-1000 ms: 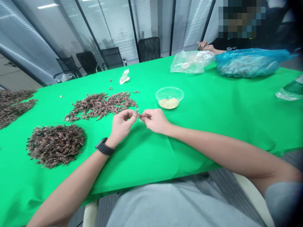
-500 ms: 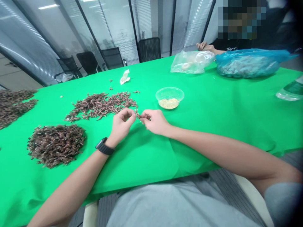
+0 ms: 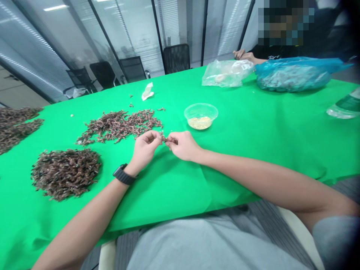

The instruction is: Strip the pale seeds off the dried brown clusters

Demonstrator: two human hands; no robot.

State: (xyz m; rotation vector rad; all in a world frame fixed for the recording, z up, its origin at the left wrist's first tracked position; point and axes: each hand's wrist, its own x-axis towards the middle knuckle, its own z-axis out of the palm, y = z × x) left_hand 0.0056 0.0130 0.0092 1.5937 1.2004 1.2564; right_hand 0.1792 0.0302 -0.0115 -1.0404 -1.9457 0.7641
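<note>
Left hand (image 3: 144,150), a black strap watch (image 3: 123,174) at its wrist, and right hand (image 3: 183,146) both closed to a pinch, thumbs against fingertips, on a tiny dark-brown fragment (image 3: 165,139) between them, just above a bright green tablecloth (image 3: 168,195). Probably dried plant matter, though hard to tell at this size. Just beyond the left hand, a long loose scatter of brown fragments (image 3: 119,125); farther left, a round heap of brown fragments (image 3: 66,174) and two more brown heaps (image 3: 17,127) cut off by the frame. Beyond the right hand, a clear round plastic bowl (image 3: 201,107) holding pale grainy bits (image 3: 199,122). At the far side, a crumpled white paper (image 3: 147,91), a clear plastic bag (image 3: 226,73), a bulging blue plastic bag (image 3: 294,75), and a co-worker's hands (image 3: 242,55) resting at the table edge.
</note>
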